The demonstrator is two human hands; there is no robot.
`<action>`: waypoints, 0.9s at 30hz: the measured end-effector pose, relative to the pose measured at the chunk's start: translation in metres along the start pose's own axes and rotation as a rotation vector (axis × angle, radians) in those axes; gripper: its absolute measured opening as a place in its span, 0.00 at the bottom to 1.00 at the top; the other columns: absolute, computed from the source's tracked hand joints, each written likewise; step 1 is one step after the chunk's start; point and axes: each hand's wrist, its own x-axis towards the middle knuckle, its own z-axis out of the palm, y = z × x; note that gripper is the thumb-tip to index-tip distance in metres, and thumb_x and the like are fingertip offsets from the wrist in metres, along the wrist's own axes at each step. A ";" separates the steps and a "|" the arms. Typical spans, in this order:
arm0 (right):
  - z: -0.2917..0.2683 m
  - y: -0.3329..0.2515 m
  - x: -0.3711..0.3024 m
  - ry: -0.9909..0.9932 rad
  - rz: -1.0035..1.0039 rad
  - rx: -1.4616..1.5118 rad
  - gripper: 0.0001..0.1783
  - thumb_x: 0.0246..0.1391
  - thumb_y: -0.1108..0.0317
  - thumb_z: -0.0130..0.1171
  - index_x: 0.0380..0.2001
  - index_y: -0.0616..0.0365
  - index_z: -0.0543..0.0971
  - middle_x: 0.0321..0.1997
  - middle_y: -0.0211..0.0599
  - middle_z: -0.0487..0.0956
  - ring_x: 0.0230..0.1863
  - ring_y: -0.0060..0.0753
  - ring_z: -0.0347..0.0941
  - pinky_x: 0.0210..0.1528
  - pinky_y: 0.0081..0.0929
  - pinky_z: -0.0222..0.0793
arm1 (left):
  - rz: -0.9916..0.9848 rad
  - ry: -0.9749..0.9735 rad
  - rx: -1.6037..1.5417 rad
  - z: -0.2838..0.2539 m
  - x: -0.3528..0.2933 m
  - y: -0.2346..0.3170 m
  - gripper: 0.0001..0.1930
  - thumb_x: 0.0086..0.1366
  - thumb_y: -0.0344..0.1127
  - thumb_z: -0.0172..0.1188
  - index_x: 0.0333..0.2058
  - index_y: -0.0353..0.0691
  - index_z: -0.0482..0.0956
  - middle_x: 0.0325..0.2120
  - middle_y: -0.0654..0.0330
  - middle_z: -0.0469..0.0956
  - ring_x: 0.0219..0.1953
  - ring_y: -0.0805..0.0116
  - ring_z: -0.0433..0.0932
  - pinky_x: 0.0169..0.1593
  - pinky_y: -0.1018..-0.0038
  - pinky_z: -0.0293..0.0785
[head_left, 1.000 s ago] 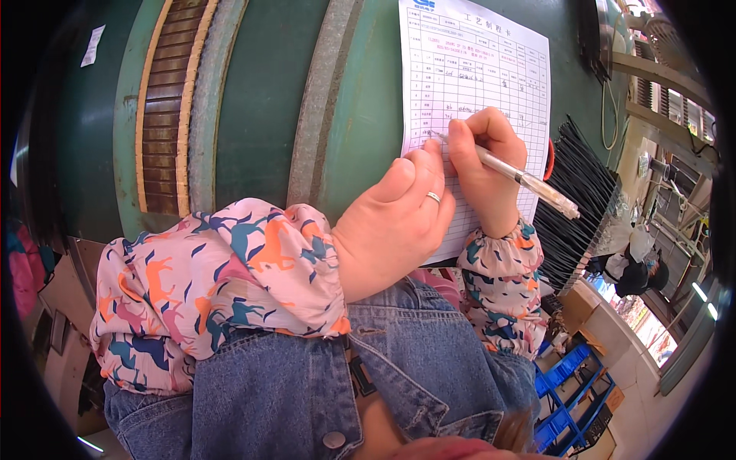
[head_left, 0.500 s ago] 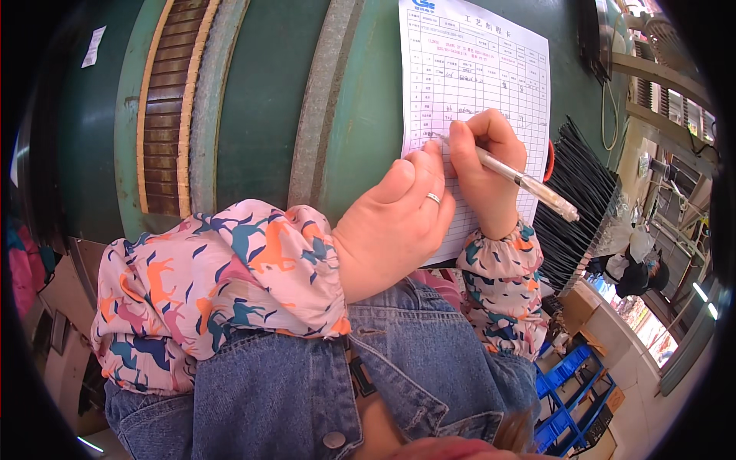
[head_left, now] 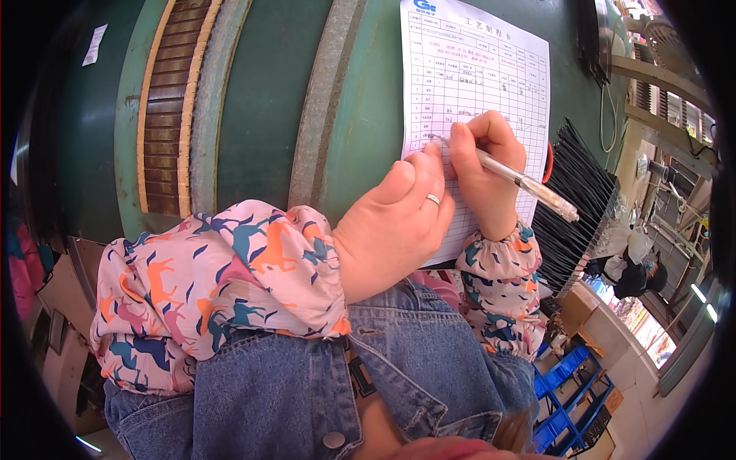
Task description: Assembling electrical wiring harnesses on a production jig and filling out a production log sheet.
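A printed form sheet (head_left: pixel 479 73) with a ruled table and handwritten entries lies on the green work surface in front of me. My right hand (head_left: pixel 491 172) is closed round a clear-barrelled pen (head_left: pixel 546 195), its writing end down at the left side of the table's rows. The back end of the pen points toward the lower right. On the sheet's left part lies my left hand (head_left: pixel 402 211), with a ring on one finger. Its fingers lie close together over the paper near the pen's writing end, partly hidden by the hand itself.
Right of the sheet lies a bundle of thin black strands (head_left: pixel 575 207), with a red curved edge (head_left: pixel 549 162) beside it. A slatted metal track (head_left: pixel 165 115) and a grey rail (head_left: pixel 318 100) run along the left. Blue racks (head_left: pixel 567 383) stand at lower right.
Both hands stay nearly in place on the sheet. The pen and right hand have shifted by a hair at most, and the pen remains held.
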 end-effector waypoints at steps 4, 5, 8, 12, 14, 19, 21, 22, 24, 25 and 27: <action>-0.003 0.004 0.000 -0.045 0.053 0.027 0.12 0.52 0.73 0.60 0.19 0.59 0.69 0.13 0.24 0.69 0.16 0.09 0.59 0.16 0.15 0.55 | 0.000 -0.020 -0.004 0.001 0.000 0.002 0.12 0.53 0.35 0.53 0.34 0.36 0.78 0.44 0.50 0.78 0.47 0.65 0.73 0.50 0.73 0.60; -0.002 0.004 0.001 -0.040 0.029 0.016 0.12 0.53 0.74 0.60 0.19 0.59 0.69 0.13 0.25 0.70 0.16 0.09 0.60 0.16 0.15 0.56 | 0.001 -0.021 -0.002 0.001 0.000 0.001 0.12 0.53 0.35 0.53 0.34 0.36 0.78 0.44 0.50 0.78 0.47 0.65 0.73 0.50 0.73 0.60; -0.005 0.002 -0.002 0.000 0.052 0.123 0.11 0.54 0.74 0.58 0.20 0.59 0.68 0.13 0.26 0.71 0.14 0.11 0.62 0.15 0.14 0.56 | 0.001 0.011 0.003 0.001 0.001 0.000 0.12 0.52 0.35 0.53 0.34 0.37 0.78 0.45 0.50 0.78 0.47 0.65 0.73 0.50 0.73 0.60; -0.022 -0.002 0.000 0.136 0.163 0.407 0.11 0.58 0.72 0.52 0.21 0.59 0.67 0.12 0.31 0.71 0.11 0.17 0.65 0.12 0.15 0.57 | 0.008 0.001 -0.016 0.000 0.002 -0.002 0.12 0.52 0.35 0.53 0.34 0.38 0.78 0.46 0.50 0.78 0.46 0.66 0.72 0.50 0.73 0.60; -0.033 0.001 0.002 0.183 0.128 0.458 0.11 0.59 0.71 0.50 0.21 0.58 0.67 0.12 0.32 0.70 0.09 0.18 0.64 0.10 0.16 0.56 | 0.016 0.006 -0.021 0.001 0.002 -0.003 0.11 0.52 0.35 0.53 0.33 0.38 0.77 0.46 0.50 0.78 0.46 0.65 0.72 0.50 0.73 0.60; -0.038 0.003 -0.002 0.214 0.047 0.539 0.10 0.58 0.72 0.49 0.22 0.59 0.67 0.12 0.32 0.70 0.09 0.18 0.63 0.11 0.15 0.54 | -0.005 -0.001 -0.078 0.004 0.003 -0.001 0.11 0.51 0.38 0.56 0.33 0.40 0.77 0.49 0.51 0.75 0.45 0.65 0.71 0.49 0.71 0.60; -0.035 0.002 -0.003 0.161 0.118 0.430 0.11 0.59 0.70 0.51 0.22 0.59 0.68 0.12 0.30 0.70 0.11 0.17 0.64 0.12 0.14 0.55 | -0.014 0.003 -0.102 0.005 0.003 0.000 0.10 0.51 0.38 0.57 0.31 0.41 0.76 0.51 0.52 0.74 0.45 0.66 0.70 0.49 0.72 0.60; -0.034 0.001 -0.003 0.165 0.114 0.431 0.11 0.59 0.70 0.51 0.22 0.59 0.68 0.12 0.30 0.70 0.11 0.17 0.64 0.12 0.14 0.55 | -0.031 0.004 -0.126 0.006 0.003 0.000 0.09 0.50 0.38 0.58 0.30 0.42 0.76 0.53 0.52 0.73 0.45 0.67 0.69 0.48 0.72 0.60; -0.033 0.001 -0.002 0.110 0.123 0.442 0.11 0.59 0.70 0.53 0.23 0.59 0.68 0.13 0.30 0.71 0.11 0.15 0.64 0.13 0.14 0.55 | -0.022 0.021 -0.140 0.010 0.003 -0.001 0.08 0.50 0.39 0.59 0.28 0.43 0.74 0.54 0.53 0.73 0.45 0.68 0.69 0.48 0.72 0.59; -0.035 0.004 -0.003 0.071 0.117 0.451 0.11 0.59 0.70 0.54 0.23 0.60 0.68 0.15 0.30 0.72 0.12 0.15 0.64 0.13 0.14 0.56 | -0.017 0.034 -0.156 0.012 0.003 0.000 0.08 0.49 0.39 0.59 0.26 0.45 0.73 0.55 0.55 0.72 0.44 0.70 0.68 0.47 0.73 0.58; -0.032 0.005 -0.003 0.069 0.111 0.440 0.11 0.59 0.70 0.55 0.23 0.60 0.68 0.15 0.30 0.72 0.12 0.14 0.64 0.13 0.14 0.57 | -0.025 0.030 -0.145 0.013 0.003 0.002 0.08 0.49 0.39 0.60 0.26 0.45 0.72 0.55 0.55 0.72 0.44 0.70 0.68 0.47 0.73 0.57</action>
